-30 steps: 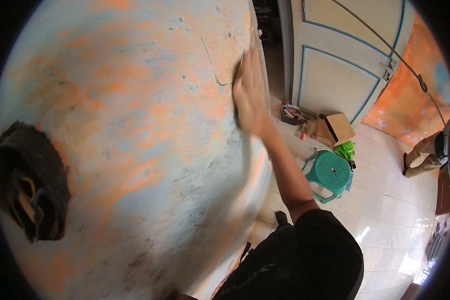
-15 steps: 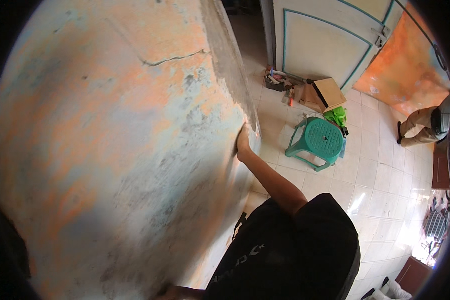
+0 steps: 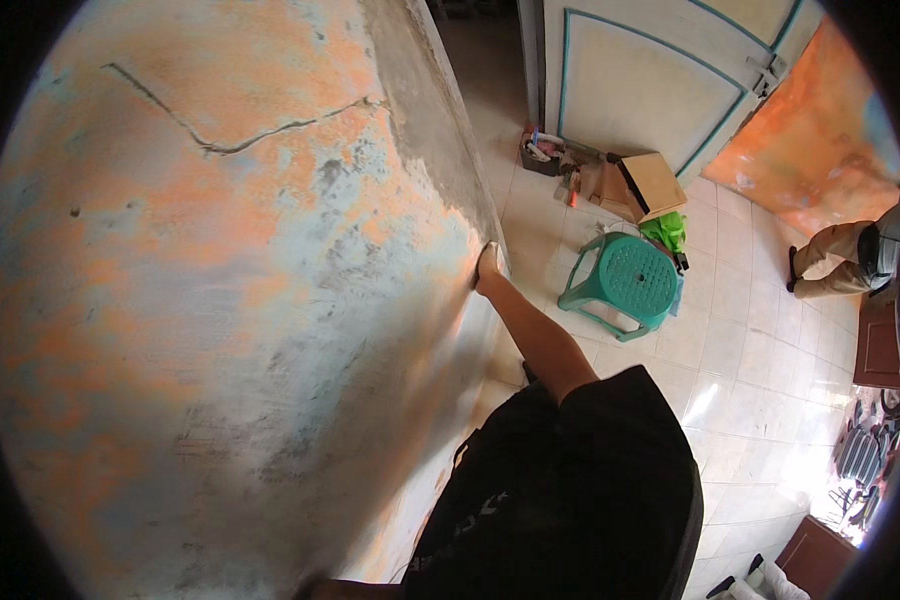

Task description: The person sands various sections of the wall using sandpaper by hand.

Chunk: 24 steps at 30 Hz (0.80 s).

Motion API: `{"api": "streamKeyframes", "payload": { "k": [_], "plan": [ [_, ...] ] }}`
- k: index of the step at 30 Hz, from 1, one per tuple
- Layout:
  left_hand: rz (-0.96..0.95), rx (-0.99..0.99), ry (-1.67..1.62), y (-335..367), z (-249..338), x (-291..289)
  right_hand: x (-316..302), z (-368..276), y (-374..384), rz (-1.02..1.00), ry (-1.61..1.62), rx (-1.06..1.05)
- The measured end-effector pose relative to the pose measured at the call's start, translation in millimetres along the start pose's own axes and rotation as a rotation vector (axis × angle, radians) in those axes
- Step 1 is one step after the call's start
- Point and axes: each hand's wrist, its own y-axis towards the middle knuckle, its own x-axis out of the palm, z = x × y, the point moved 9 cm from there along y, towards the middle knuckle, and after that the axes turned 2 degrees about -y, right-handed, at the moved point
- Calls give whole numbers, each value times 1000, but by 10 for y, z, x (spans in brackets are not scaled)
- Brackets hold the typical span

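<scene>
A worn wall (image 3: 240, 330) with patchy orange, pale blue and grey paint fills the left side. A crack (image 3: 220, 150) bends across its upper part. My right hand (image 3: 487, 268) presses against the wall close to its right edge, beside a bare grey strip (image 3: 420, 120). Its fingers look bunched against the surface; a pale patch shows there, but what they hold is unclear. At the lower edge my left hand (image 3: 320, 587) is dark and close to the wall, its fingers hidden in shadow and blur.
A green plastic stool (image 3: 635, 280) stands on the tiled floor (image 3: 730, 330). Behind it are a cardboard box (image 3: 650, 185), a bright green bag (image 3: 667, 232) and a black tub of tools (image 3: 542, 152) beside a door (image 3: 650, 80). Another person's legs (image 3: 835, 255) show at far right.
My view has shifted, so more of the crack shows. My right hand stays at the wall's edge in nearly the same place. My left hand has slipped slightly lower in the picture.
</scene>
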Motion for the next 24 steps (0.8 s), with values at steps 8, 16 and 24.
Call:
{"api": "streamKeyframes", "payload": {
  "k": [8,16,24],
  "plan": [
    [6,24,20,42,54,-16,365,64,-502,-47,-81,-177],
    [14,10,25,53,44,-28,160,-72,-49,-44,54,55],
    [14,2,62,12,-90,-103,736,-263,-1079,-140,-98,-229]
  ]
}}
